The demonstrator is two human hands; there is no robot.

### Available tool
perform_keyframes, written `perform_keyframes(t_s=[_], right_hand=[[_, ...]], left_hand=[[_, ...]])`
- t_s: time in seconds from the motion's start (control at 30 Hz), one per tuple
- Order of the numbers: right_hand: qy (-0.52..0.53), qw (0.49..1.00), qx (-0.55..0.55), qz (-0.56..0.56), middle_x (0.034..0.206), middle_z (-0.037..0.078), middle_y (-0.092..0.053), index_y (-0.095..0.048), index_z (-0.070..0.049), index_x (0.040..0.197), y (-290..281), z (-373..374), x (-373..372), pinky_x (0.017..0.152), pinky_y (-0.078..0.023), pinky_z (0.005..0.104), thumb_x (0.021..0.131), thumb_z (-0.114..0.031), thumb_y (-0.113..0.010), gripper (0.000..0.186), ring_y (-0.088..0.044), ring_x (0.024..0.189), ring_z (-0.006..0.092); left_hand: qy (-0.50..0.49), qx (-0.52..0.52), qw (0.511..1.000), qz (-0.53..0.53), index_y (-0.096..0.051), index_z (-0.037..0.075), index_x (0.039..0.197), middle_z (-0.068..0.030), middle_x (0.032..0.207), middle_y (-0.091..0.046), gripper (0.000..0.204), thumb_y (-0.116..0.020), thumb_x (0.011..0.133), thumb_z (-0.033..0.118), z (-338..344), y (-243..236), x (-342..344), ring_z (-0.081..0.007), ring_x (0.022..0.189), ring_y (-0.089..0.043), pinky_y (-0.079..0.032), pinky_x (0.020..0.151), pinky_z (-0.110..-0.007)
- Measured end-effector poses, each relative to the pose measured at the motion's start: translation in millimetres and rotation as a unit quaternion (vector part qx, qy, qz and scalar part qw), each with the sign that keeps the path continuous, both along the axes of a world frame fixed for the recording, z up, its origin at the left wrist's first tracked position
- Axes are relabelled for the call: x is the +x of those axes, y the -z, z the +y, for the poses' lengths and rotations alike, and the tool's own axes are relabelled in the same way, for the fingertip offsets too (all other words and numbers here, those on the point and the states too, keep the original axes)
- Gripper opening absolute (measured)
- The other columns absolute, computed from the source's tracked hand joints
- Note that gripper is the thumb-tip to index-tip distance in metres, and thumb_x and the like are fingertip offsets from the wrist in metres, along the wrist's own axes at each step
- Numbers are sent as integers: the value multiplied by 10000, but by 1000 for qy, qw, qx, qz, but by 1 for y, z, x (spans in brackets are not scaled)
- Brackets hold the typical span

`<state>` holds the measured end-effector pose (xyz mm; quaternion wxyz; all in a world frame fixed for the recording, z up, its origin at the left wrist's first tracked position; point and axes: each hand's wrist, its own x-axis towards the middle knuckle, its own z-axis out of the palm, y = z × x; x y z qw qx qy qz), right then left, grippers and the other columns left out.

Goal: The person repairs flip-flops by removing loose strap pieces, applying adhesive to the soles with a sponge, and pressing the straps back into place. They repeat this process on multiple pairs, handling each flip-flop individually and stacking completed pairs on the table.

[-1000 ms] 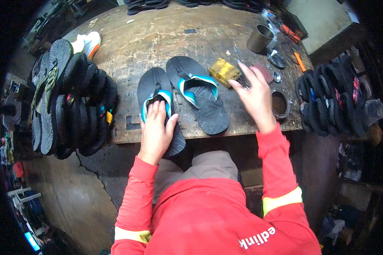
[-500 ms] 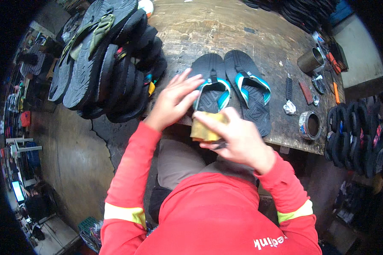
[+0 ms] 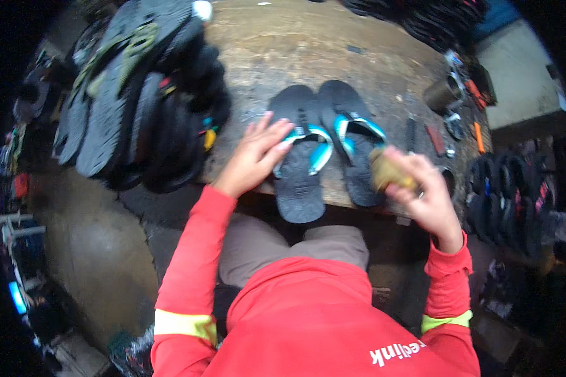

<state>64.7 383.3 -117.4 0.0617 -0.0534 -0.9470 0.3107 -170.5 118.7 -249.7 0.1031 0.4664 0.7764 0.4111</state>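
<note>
Two black flip-flops with blue and white straps lie side by side at the table's near edge, heels toward me. My left hand (image 3: 256, 152) rests against the left flip-flop (image 3: 300, 188), fingers stretched out along its outer side by the strap. A yellowish-brown folded cloth or pad (image 3: 387, 171) is gripped in my right hand (image 3: 422, 188), beside the heel of the right flip-flop (image 3: 360, 181). Motion blurs the pad, so its exact kind and whether it touches the sole cannot be made out.
A tall stack of black flip-flops (image 3: 132, 94) stands at the left of the wooden table (image 3: 277, 38). On the right are a metal cup (image 3: 443, 94), a red bar (image 3: 434, 139) and an orange tool (image 3: 478, 137). More flip-flops (image 3: 506, 195) hang or stand beyond the right edge.
My right hand has moved right with the yellowish pad, from the left flip-flop's heel to beside the right one. My left hand stays by the left flip-flop. The whole view has shifted slightly.
</note>
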Motion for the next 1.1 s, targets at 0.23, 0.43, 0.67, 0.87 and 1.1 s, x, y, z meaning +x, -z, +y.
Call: perform_keyframes(t_s=[0.23,0.43,0.67,0.87,1.1], right_hand=[[83,985,145,-50,1141,152,-674,-685,-197,1394,58,-2,14,809,-602,490,845,-112,-765,562,-727,922,397],[6,968,136,-210,1025,205,-741,-747,-121,1240,46,22,37,795,-591,528,882,-188,-694,368,-729,904,428],[271,934,-233,16,1348,196,-691,-588,-16,1464,66,16,52,1060,-499,370,1042,-282,-682,508,-670,1226,260],[224,897,-381,-20,1336,165,-708,-624,-17,1445,99,-45,62,1089,-472,346,1015,-237,-729,494,-635,1251,202],[220,968,98,74,1356,191,-609,-491,-159,1570,99,-19,59,903,-583,493,856,-153,-798,776,-680,1118,418]], left_hand=[[80,47,983,157,-728,58,1169,-114,1213,-750,264,-739,932,175,42,-41,113,-271,1229,-688,-337,1220,-587],[9,45,993,109,-750,37,1187,-138,1216,-763,262,-732,931,88,26,-46,154,-270,1233,-706,-289,1260,-577],[-175,-150,956,181,-496,-35,1503,-224,1595,-477,634,-673,990,293,35,-7,135,-382,1524,-398,-232,1218,-685],[-194,-170,961,99,-486,36,1530,-219,1509,-533,759,-725,862,304,41,-16,90,-381,1424,-493,-397,1137,-614],[6,466,515,-720,-387,18,1611,-255,1629,-427,803,-510,926,418,-30,-46,97,-483,1496,-411,-366,1209,-670]])
